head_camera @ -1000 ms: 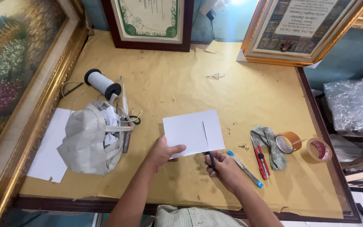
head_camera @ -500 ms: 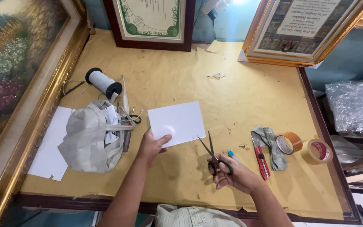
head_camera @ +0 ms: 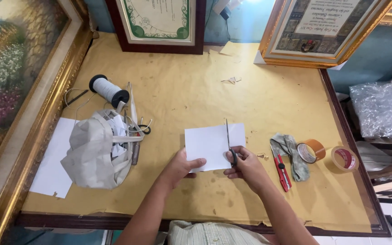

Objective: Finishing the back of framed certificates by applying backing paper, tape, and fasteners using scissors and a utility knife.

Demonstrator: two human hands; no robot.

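Two rolls of tape lie on the bench: one brown, one clear with a red core. There is one pair of scissors, one red utility knife, one thread spool. Three framed pieces lean around: a painting, a green-bordered certificate, a gold-framed certificate.

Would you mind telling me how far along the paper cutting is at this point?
Underway. The left hand pins the white sheet to the table, and the right hand has the scissors along the sheet near its right edge, their tip at its far edge. No strip lies apart from the sheet, so separation looks unfinished.
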